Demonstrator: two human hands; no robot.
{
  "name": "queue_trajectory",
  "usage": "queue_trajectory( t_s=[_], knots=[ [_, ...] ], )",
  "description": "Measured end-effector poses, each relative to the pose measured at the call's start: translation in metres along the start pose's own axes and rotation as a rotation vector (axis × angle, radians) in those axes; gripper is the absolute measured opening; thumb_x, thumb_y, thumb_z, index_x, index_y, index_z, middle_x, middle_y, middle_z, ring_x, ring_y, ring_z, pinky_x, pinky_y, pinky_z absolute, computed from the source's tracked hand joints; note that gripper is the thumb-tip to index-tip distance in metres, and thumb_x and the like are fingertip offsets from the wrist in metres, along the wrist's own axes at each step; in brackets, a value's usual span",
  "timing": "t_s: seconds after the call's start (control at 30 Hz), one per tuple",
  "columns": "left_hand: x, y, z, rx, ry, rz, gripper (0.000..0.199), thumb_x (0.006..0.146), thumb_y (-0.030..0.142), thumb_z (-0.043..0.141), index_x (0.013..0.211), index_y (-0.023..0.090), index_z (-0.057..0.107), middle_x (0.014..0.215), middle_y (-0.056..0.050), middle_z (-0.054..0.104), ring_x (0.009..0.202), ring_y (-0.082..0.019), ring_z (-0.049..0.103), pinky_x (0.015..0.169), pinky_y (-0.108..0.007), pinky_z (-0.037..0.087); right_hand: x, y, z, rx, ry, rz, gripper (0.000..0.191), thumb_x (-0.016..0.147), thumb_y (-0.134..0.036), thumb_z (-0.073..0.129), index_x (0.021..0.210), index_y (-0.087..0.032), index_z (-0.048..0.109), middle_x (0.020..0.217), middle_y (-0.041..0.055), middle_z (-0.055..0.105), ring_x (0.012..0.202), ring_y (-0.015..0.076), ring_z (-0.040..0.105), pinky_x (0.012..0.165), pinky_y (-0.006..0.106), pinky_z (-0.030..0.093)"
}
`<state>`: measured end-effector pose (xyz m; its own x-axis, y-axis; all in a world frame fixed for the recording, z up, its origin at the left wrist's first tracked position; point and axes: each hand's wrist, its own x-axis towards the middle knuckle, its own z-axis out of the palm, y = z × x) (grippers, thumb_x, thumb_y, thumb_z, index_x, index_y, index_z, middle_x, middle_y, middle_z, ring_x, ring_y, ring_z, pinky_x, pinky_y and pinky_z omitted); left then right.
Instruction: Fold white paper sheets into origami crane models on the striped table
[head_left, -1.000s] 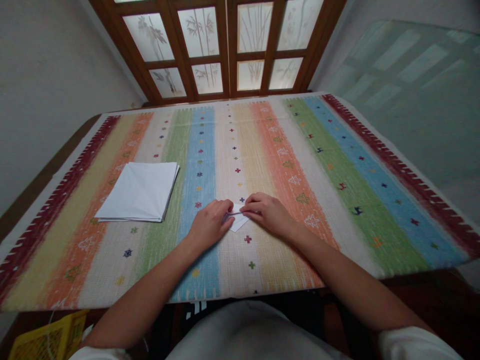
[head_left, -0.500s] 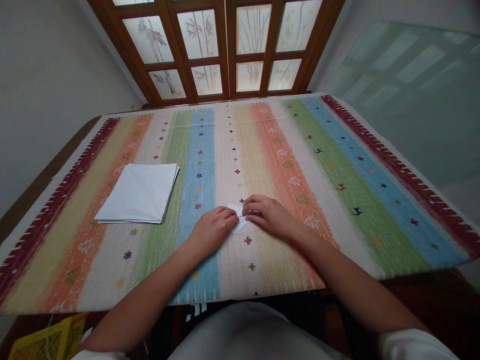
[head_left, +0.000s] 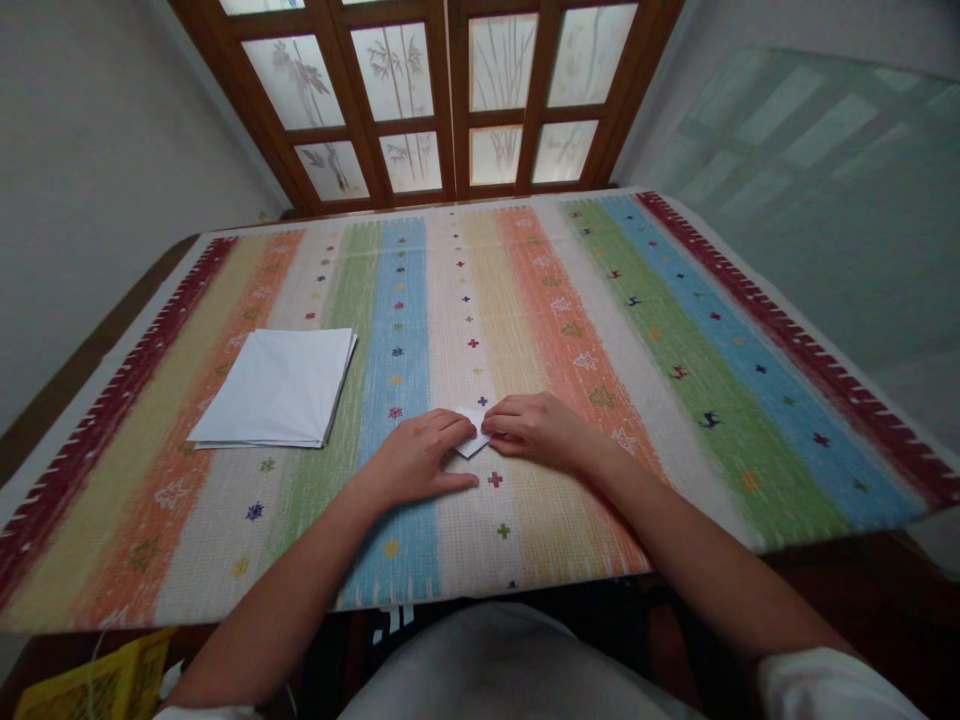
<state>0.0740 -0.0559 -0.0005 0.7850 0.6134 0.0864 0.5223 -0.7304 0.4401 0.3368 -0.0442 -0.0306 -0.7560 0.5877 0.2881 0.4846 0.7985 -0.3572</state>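
A small folded piece of white paper (head_left: 469,447) lies on the striped tablecloth, between my two hands. My left hand (head_left: 421,458) rests at the paper's left side, fingers stretched over its edge and thumb spread apart toward me. On the other side, my right hand (head_left: 541,432) has its fingers and thumb closed on the paper's right edge. The fingers cover much of the paper, so its full shape is hidden. A stack of white paper sheets (head_left: 274,388) sits to the left of my left hand.
The tablecloth (head_left: 480,540) covers a table that reaches toward wooden doors (head_left: 454,100) with patterned panes. A pale glass-like panel (head_left: 817,190) stands at the right. Below the table's left front edge is a yellow plastic basket (head_left: 90,680).
My left thumb has come off the paper and spread out toward me. My right hand stays closed at the paper's right edge. The stack of sheets has not moved.
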Motion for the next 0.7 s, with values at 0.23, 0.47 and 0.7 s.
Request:
queue_trajectory(
  t_s=[0.23,0.47,0.7],
  knots=[
    [0.003,-0.009,0.014,-0.113,0.153,-0.093,0.023,0.091,0.011,0.057,0.110,0.018,0.068,0.107,-0.009,0.078,0.099,-0.023,0.073,0.091,-0.038,0.058,0.001,0.002,-0.006,0.261,0.050,0.143,0.016,0.098,-0.029,0.070,0.108,-0.020,0.079,0.100,0.0075,0.082,0.089,0.0199,0.075,0.081,0.030,0.054],
    [0.007,-0.006,0.009,-0.626,0.350,-0.394,0.023,0.093,0.032,0.067,0.108,0.017,0.075,0.096,-0.007,0.079,0.082,-0.020,0.072,0.075,-0.031,0.056,0.000,-0.010,-0.009,0.471,0.210,0.357,0.026,0.100,-0.031,0.066,0.117,-0.019,0.081,0.107,0.0084,0.084,0.091,0.0205,0.077,0.080,0.029,0.055],
    [0.009,-0.006,0.019,-0.449,0.259,-0.457,0.019,0.095,0.025,0.062,0.100,0.016,0.078,0.078,-0.003,0.075,0.066,-0.017,0.066,0.066,-0.029,0.051,0.005,-0.007,-0.001,0.307,0.119,0.381,0.012,0.096,-0.021,0.072,0.100,-0.020,0.083,0.097,0.0081,0.080,0.094,0.0224,0.071,0.085,0.034,0.052]
  ],
)
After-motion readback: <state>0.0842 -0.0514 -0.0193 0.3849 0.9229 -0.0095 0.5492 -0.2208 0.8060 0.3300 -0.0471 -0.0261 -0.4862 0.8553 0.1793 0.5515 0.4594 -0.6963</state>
